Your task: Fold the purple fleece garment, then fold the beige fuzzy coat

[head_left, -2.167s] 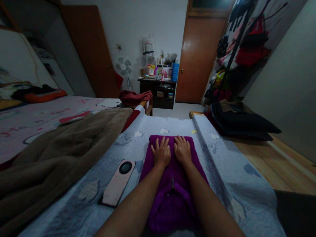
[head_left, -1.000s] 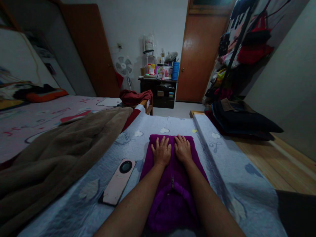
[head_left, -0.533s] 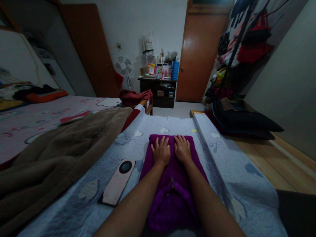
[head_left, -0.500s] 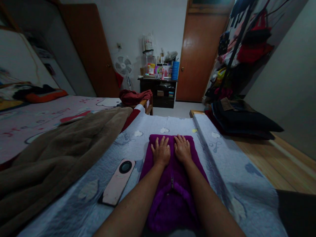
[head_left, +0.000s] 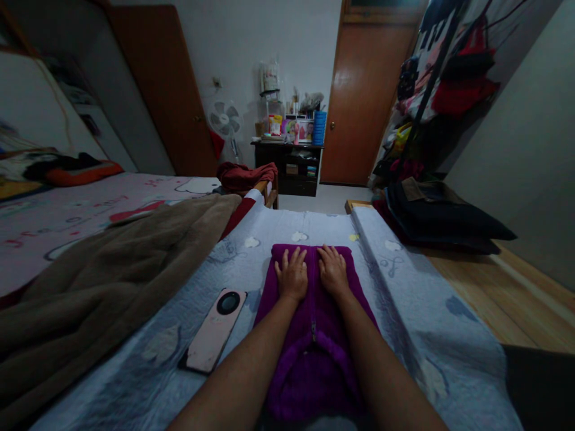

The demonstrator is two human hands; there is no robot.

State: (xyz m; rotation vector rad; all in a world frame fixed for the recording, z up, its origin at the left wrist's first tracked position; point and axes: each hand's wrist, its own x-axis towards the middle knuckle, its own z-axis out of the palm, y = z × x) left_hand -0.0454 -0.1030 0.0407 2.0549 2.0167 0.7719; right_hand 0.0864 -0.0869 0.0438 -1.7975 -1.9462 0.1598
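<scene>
A folded purple zip garment (head_left: 313,299) lies flat on the pale blue patterned bed cover (head_left: 233,257), its collar toward me and its zip running up the middle. Both palms rest on the far half of it. My left hand (head_left: 293,275) lies left of the zip with its fingers spread. On the other side of the zip, my right hand (head_left: 333,270) is flat, fingers apart. Neither hand grips the cloth. A pink phone (head_left: 214,332) with a round black camera ring lies left of the garment, beside my left forearm.
A brown blanket (head_left: 135,263) covers the left side, over a pink bed sheet (head_left: 103,197). Dark folded clothes (head_left: 440,215) are stacked at the right on a wooden board (head_left: 485,281). Farther back are a red cloth (head_left: 245,175), a fan (head_left: 226,120) and a black cabinet (head_left: 287,169).
Both hands remain flat on the purple garment. They have shifted very slightly outward from the zip, and the garment keeps its place.
</scene>
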